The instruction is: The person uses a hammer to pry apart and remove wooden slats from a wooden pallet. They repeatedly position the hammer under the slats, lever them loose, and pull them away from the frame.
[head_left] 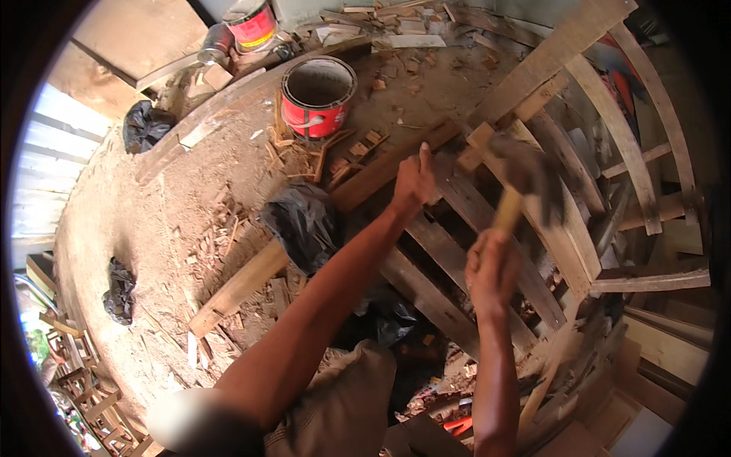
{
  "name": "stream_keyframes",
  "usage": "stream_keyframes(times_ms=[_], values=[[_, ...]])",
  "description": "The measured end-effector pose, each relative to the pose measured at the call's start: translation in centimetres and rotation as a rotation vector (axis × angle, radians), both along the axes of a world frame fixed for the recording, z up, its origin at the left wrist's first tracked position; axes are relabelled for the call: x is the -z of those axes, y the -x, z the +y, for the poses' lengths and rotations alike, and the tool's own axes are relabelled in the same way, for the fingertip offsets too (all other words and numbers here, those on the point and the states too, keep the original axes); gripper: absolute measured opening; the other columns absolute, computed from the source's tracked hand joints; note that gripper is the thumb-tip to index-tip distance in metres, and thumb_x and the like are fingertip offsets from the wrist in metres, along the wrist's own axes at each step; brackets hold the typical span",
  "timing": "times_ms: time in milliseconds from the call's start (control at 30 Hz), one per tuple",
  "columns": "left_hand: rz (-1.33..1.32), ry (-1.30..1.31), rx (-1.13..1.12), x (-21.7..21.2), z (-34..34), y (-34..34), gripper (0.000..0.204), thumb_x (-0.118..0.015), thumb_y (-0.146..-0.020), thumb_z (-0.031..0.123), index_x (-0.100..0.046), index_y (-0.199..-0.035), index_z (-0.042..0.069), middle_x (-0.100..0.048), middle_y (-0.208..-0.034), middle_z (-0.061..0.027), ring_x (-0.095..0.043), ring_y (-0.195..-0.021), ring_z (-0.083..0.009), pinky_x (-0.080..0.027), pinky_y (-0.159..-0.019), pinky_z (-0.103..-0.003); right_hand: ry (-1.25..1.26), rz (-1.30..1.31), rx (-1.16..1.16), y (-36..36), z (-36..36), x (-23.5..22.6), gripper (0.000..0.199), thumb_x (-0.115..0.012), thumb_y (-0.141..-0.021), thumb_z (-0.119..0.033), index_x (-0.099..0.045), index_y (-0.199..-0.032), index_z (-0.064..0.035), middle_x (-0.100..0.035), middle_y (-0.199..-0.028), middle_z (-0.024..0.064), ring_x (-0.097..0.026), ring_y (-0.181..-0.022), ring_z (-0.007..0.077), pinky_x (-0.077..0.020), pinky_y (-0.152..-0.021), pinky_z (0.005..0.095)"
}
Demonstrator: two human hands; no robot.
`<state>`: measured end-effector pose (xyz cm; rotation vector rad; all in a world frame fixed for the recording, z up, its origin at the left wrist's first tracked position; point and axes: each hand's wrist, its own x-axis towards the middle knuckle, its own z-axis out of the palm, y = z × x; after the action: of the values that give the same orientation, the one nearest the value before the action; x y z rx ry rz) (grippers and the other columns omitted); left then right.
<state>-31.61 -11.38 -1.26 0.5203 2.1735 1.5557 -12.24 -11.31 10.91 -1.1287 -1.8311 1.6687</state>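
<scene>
My right hand point(491, 266) is wrapped round the pale wooden handle of a hammer point(509, 212). The hammer's dark head is raised above the wooden frame and smeared by motion. Ahead and to the left, my left hand point(413, 181) is closed at a brown wooden board point(371, 181), its thumb sticking up along the wood. The fingers' undersides are hidden. Below both hands lies a slatted wooden frame point(434, 293) of several parallel planks with dark gaps between them. A thicker pale beam point(560, 228) runs along its right side.
A red bucket point(316, 114) stands beyond my left hand, and another red can point(251, 29) is farther back. Black plastic bags point(301, 221) lie on the dirt floor among wood scraps. An upright frame of wooden slats point(620, 114) rises at the right. Orange-handled pliers point(458, 425) lie near me.
</scene>
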Motion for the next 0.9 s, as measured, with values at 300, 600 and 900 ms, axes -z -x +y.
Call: stream_keyframes(times_ms=[300, 600, 900], values=[[-0.014, -0.016, 0.043, 0.4, 0.7, -0.8, 0.073, -0.027, -0.108, 0.045, -0.056, -0.074, -0.011, -0.056, -0.068, -0.0343, -0.059, -0.077, -0.0548, -0.044, -0.071, -0.057, -0.046, -0.345, 0.001, -0.9, 4.1, 5.0, 0.061, -0.039, -0.105, -0.058, -0.054, -0.076, -0.0061, -0.042, -0.053, -0.0026, -0.048, -0.049, 0.0124, -0.0377, -0.048, 0.0269], [-0.100, -0.056, 0.020, -0.5, 1.4, -1.0, 0.073, -0.027, -0.108, 0.045, -0.057, -0.071, -0.011, -0.056, -0.066, -0.0331, -0.059, -0.072, -0.0533, -0.044, -0.069, -0.057, -0.595, 0.086, -0.037, 1.0, 1.8, 3.0, 0.059, -0.043, -0.102, -0.062, -0.046, -0.076, -0.0095, -0.044, -0.058, -0.0015, -0.047, -0.050, 0.0113, -0.0357, -0.045, 0.0259], [0.089, -0.193, -0.080, 0.2, 0.3, -0.5, 0.065, -0.031, -0.108, 0.040, -0.066, -0.089, -0.011, -0.063, -0.075, -0.0318, -0.062, -0.081, -0.0526, -0.046, -0.071, -0.055, -0.250, 0.117, -0.041, 2.7, -1.4, -1.9, 0.066, -0.044, -0.097, -0.070, -0.048, -0.077, -0.0081, -0.045, -0.057, -0.0014, -0.042, -0.044, 0.0073, -0.0298, -0.041, 0.0231]])
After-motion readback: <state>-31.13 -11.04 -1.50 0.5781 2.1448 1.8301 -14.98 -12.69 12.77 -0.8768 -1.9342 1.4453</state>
